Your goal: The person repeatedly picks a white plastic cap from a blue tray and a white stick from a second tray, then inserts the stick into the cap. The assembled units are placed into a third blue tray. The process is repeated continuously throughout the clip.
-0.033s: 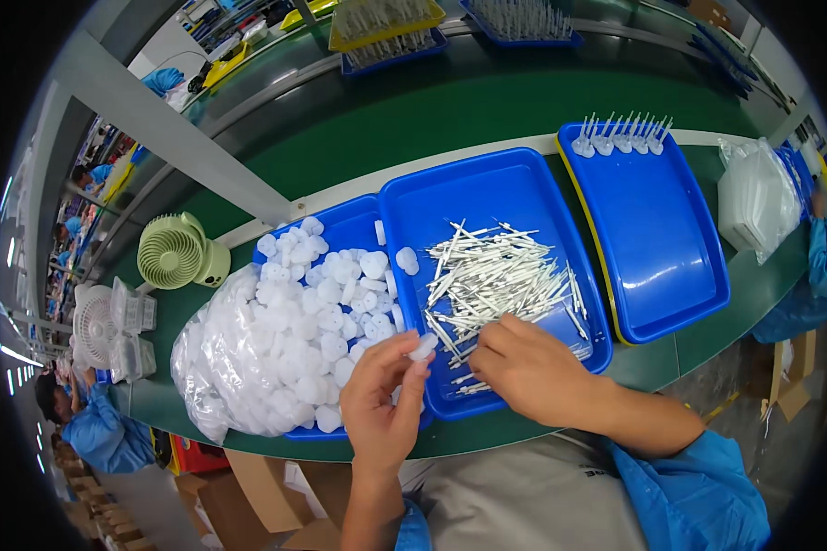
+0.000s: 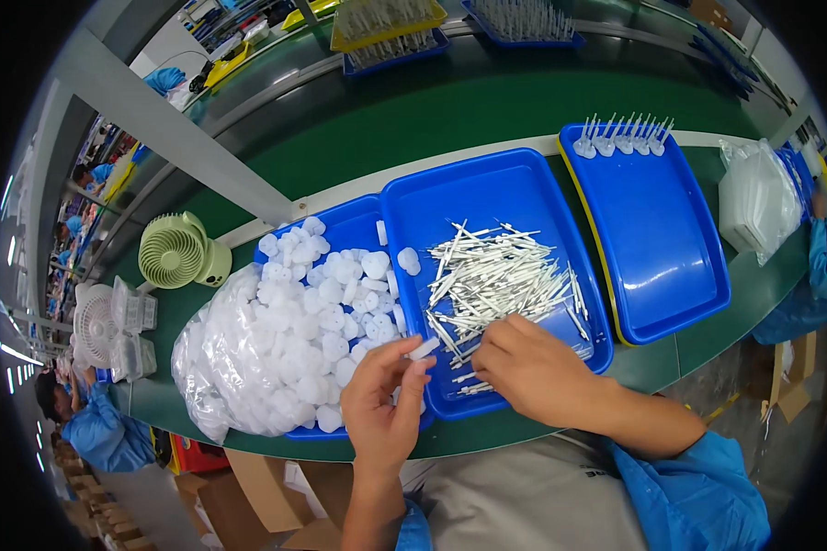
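Note:
Between the thumb and fingers of my left hand (image 2: 388,390) is a small white plastic disc (image 2: 423,348), turned nearly edge-on. My right hand (image 2: 533,367) bends over the near part of the middle blue tray (image 2: 469,188), fingertips pinched among thin white sticks (image 2: 501,275). Whatever those fingers grip is hidden. The sticks lie in a loose heap, many with darker tips. To the left, a heap of white rounded discs (image 2: 326,303) spills from a clear plastic bag (image 2: 225,358) onto another blue tray (image 2: 354,220). One loose disc (image 2: 408,261) rests at the middle tray's left side.
At right, a blue tray (image 2: 666,248) sits on a yellow one, with several discs bearing upright sticks (image 2: 625,138) at its far end. Beyond stands a bag of white pieces (image 2: 758,197). A green fan (image 2: 175,253) and a grey post (image 2: 175,129) are left.
The disc in my left fingers has tilted slightly, showing more of its edge. Both hands are otherwise in nearly the same place.

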Tool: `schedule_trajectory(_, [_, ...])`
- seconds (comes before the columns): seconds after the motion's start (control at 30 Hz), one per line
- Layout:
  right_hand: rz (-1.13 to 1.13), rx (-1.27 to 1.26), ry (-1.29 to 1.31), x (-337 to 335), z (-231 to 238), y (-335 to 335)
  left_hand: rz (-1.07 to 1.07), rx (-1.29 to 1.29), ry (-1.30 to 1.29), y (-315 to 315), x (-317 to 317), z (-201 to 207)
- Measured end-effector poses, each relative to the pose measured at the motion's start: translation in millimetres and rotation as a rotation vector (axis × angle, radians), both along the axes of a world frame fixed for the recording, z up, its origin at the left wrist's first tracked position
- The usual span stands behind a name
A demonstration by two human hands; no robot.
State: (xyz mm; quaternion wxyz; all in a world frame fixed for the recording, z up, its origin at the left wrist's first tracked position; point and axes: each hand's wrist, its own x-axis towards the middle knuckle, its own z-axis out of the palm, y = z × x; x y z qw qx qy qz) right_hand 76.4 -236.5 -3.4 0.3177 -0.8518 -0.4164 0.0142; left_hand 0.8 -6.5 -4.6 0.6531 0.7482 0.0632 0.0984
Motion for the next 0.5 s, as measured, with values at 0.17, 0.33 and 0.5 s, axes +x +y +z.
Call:
schedule_trajectory(0.17, [-0.083,0.320,0.292,-5,23,0,0.012,-0.179,0.047,-14,1,5])
schedule_trajectory(0.33, [-0.112,0.378,0.325,-9,20,2,-0.049,-0.234,-0.042,-22,4,3])
schedule_trajectory(0.5, [-0.110,0.372,0.340,-10,18,-1,-0.074,-0.298,-0.009,-25,7,8])
